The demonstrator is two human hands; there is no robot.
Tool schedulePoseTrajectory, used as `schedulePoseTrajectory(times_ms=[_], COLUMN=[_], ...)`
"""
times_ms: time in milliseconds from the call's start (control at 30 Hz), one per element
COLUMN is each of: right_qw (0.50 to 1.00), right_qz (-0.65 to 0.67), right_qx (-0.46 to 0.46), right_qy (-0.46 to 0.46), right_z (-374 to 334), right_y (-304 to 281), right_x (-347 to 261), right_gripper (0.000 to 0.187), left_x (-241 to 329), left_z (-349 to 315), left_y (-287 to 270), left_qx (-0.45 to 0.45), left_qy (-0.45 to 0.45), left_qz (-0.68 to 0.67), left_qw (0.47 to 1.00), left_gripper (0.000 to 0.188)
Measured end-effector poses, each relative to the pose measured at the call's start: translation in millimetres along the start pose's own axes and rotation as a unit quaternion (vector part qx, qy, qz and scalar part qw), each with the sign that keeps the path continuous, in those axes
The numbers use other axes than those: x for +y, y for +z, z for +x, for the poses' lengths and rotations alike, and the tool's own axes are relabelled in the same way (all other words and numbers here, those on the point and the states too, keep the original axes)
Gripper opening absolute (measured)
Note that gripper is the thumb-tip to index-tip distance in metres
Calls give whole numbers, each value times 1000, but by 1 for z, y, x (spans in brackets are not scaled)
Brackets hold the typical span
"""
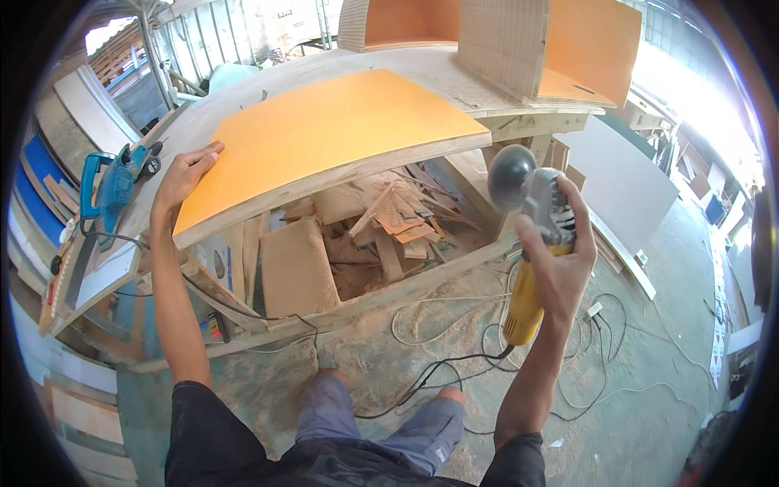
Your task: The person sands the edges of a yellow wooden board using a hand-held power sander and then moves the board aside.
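My right hand (561,272) is wrapped round an angle grinder (526,304) with a yellow body and a grey metal head. Its round disc (508,180) is beside the right corner of an orange-faced board (341,134), and I cannot tell whether the two touch. The board lies flat on the workbench, its pale wooden edge turned toward me. At the board's left end, my left hand (185,174) grips the edge with fingers bent together; part of the fingers is hidden. From the grinder's lower end a black cord (479,357) runs down to the floor.
A blue power planer (114,188) rests on the bench's left side. Orange-lined box units (519,49) stand at the back. Wood scraps (398,215) fill the space under the bench top. Cables (604,381) and sawdust litter the floor. A large grey sheet (617,183) leans at the right.
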State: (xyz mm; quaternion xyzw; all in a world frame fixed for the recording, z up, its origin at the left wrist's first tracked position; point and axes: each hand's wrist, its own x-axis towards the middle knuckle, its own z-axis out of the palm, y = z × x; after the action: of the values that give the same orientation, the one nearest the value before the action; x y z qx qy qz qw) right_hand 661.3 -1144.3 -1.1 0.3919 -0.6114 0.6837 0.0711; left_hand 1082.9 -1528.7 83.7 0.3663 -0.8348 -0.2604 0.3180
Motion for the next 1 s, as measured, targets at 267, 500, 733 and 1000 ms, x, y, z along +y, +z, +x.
schedulePoseTrajectory(times_ms=[267, 500, 733, 1000], right_qw=[981, 957, 961, 962], right_qz=[-6, -7, -39, -56], right_qx=[-113, -142, -151, -142], right_qy=[-155, -253, -227, -225], right_z=[-101, -174, -209, -209], right_y=[87, 168, 223, 225], right_x=[-91, -153, -178, -180], right_gripper=[68, 68, 70, 68], left_x=[-30, -28, -27, -31], left_z=[-4, 34, 22, 22], left_y=[-21, 15, 3, 5], left_qx=[4, 59, 70, 73], left_qy=[41, 108, 81, 52], left_qz=[62, 160, 205, 177], left_qw=[997, 979, 973, 980], left_gripper=[54, 45, 44, 43])
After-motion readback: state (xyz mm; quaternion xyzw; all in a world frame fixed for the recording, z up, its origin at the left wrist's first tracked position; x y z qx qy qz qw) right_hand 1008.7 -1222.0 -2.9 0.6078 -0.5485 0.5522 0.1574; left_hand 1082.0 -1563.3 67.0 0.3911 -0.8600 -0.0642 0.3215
